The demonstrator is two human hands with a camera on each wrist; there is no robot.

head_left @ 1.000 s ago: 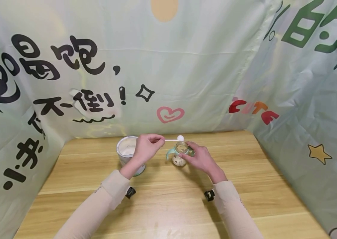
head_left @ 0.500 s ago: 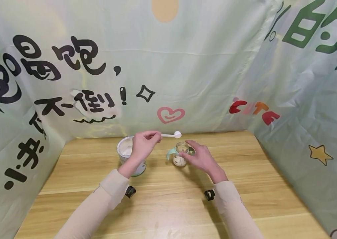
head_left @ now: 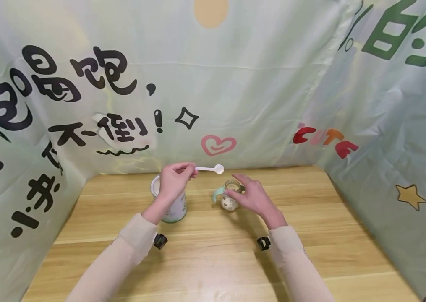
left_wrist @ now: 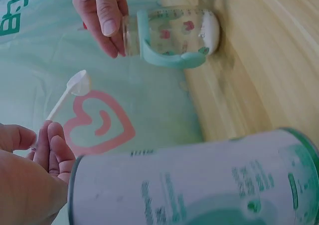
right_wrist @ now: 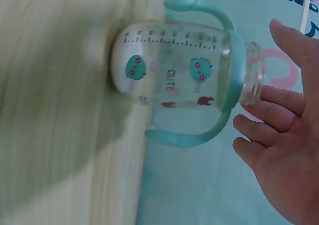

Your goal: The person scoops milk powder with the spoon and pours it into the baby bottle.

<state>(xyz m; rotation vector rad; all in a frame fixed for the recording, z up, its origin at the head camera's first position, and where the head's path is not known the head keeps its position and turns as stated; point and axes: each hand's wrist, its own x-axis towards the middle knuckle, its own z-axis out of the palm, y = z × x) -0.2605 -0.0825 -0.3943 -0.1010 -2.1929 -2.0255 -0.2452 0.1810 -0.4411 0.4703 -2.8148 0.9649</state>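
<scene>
My left hand [head_left: 174,181] pinches the thin handle of a white measuring scoop [head_left: 218,169], held above the table between can and bottle. The scoop's bowl [left_wrist: 80,83] looks empty in the left wrist view. Below that hand stands a tall powder can [head_left: 176,207] with green print, its open top partly hidden by the hand. A clear baby bottle [right_wrist: 169,65] with mint-green handles stands upright and uncapped, white powder at its bottom. Around its neck my right hand [head_left: 256,196] is spread; in the right wrist view the thumb stands off the neck, fingertips close to the rim.
The wooden table [head_left: 213,256] ends at a printed cloth backdrop [head_left: 265,92] close behind the can and bottle. More cloth hangs along both sides. A small black device [head_left: 160,241] sits at the left wrist, another [head_left: 263,243] at the right.
The scoop has moved from over the bottle's mouth leftward with my left hand, back toward the can. My right hand's fingers have loosened from the bottle's neck; the bottle stands in place.
</scene>
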